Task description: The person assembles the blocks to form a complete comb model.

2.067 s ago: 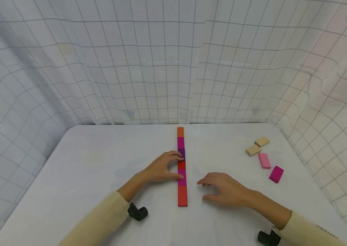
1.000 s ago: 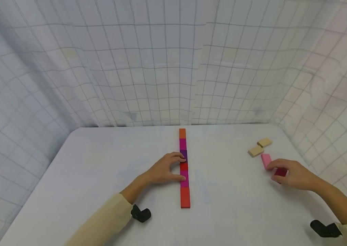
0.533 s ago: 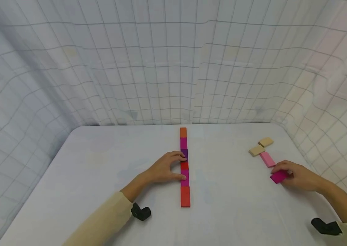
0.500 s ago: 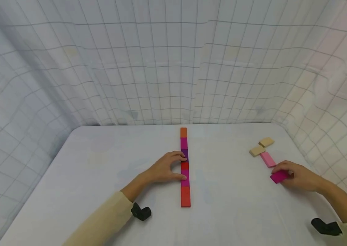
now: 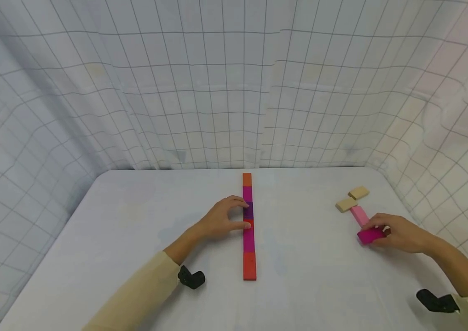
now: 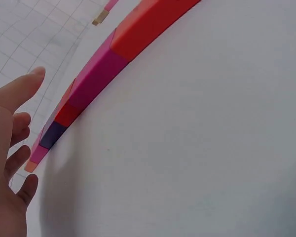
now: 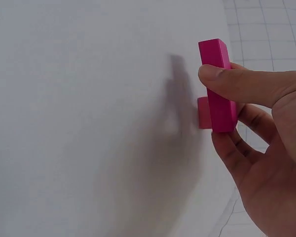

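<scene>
Right of the multicoloured row of rectangular blocks (image 5: 248,239), two beige rectangular blocks (image 5: 346,204) lie beyond a pink rectangular block (image 5: 359,215), with a magenta rectangular block (image 5: 369,236) nearest.

Grid-patterned curtains (image 5: 196,92) behind white table (image 5: 126,220)

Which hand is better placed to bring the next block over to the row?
Probably the right hand: it holds a magenta block, with a pink block close by. The left hand is at the row, holding nothing.
</scene>
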Available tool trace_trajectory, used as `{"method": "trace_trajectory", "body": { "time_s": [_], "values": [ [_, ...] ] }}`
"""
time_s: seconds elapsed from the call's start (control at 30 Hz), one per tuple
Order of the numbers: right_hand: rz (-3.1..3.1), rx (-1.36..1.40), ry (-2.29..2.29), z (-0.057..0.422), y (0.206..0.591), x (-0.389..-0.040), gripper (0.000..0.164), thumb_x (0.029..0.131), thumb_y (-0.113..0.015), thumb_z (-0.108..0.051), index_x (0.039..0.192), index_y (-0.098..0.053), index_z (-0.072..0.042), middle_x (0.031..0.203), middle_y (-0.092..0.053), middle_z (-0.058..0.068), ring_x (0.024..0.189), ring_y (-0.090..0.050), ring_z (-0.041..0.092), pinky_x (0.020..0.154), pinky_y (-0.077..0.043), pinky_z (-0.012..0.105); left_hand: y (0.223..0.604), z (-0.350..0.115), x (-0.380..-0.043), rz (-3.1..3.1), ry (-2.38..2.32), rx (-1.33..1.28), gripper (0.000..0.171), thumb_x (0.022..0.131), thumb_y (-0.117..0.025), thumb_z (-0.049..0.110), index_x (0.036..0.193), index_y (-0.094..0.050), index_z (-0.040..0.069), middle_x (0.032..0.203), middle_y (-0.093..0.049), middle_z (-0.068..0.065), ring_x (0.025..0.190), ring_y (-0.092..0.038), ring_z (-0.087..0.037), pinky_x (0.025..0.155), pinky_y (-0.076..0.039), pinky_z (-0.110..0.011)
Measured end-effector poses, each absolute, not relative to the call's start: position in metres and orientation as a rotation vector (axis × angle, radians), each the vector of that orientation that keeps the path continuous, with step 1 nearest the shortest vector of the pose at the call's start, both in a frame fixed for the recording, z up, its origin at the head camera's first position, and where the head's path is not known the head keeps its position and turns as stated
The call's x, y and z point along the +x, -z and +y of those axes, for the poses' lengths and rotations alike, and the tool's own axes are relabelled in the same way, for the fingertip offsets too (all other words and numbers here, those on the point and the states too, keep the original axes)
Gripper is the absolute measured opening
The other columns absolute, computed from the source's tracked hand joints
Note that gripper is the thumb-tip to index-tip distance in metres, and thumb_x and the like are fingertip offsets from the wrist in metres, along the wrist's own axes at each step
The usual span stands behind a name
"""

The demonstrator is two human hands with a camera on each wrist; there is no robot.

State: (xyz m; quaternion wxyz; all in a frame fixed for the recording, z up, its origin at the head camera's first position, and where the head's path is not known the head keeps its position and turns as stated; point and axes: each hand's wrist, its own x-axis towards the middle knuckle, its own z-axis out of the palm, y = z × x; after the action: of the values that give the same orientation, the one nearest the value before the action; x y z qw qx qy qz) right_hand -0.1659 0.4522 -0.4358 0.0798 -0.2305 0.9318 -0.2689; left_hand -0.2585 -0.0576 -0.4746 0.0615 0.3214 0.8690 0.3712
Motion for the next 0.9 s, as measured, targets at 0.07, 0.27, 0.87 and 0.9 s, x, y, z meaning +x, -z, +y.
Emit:
{"method": "trace_trajectory", "body": {
  "time_s": [0.07, 0.27, 0.87, 0.9],
  "values": [
    [2.793, -0.716, 0.805, 0.446, 0.431, -0.171, 0.032, 0.086, -0.084, -0.013, 0.116, -0.074, -0.010, 0.111, -0.064, 0.000, 0.096, -0.055, 0.007, 0.075, -0.056, 0.025, 0.474, -0.056, -0.265, 2.648, -1.186, 0.925, 0.054, 0.091, -0.080, 0.034, 0.136, -0.064, 0.008, 0.141, -0.057, -0.006, 0.136, -0.048, -0.025, 0.115, -0.037, -0.048],
    [2.800, -0.747, 0.801, 0.428, 0.417, -0.186, 0.032, 0.087, -0.084, -0.013, 0.116, -0.073, -0.007, 0.111, -0.064, 0.000, 0.095, -0.057, 0.012, 0.075, -0.056, 0.026, 0.468, -0.049, -0.285, 2.697, -1.292, 0.848, 0.048, 0.095, -0.077, 0.025, 0.136, -0.062, 0.004, 0.138, -0.058, -0.009, 0.128, -0.053, -0.027, 0.111, -0.042, -0.047],
    [2.811, -0.796, 0.841, 0.369, 0.405, -0.236, 0.030, 0.087, -0.084, -0.011, 0.116, -0.078, -0.009, 0.107, -0.068, -0.001, 0.095, -0.061, 0.020, 0.079, -0.055, 0.032, 0.480, -0.039, -0.333, 2.715, -1.202, 0.990, 0.050, 0.101, -0.064, 0.015, 0.146, -0.053, -0.006, 0.156, -0.043, -0.020, 0.147, -0.035, -0.037, 0.121, -0.026, -0.050],
    [2.806, -0.794, 0.852, 0.366, 0.406, -0.238, 0.030, 0.087, -0.084, -0.011, 0.117, -0.077, -0.009, 0.107, -0.068, -0.001, 0.096, -0.061, 0.021, 0.080, -0.055, 0.033, 0.481, -0.038, -0.333, 2.716, -1.195, 0.993, 0.051, 0.101, -0.063, 0.015, 0.146, -0.052, -0.006, 0.156, -0.043, -0.020, 0.147, -0.035, -0.037, 0.121, -0.026, -0.050]
  ]
}}
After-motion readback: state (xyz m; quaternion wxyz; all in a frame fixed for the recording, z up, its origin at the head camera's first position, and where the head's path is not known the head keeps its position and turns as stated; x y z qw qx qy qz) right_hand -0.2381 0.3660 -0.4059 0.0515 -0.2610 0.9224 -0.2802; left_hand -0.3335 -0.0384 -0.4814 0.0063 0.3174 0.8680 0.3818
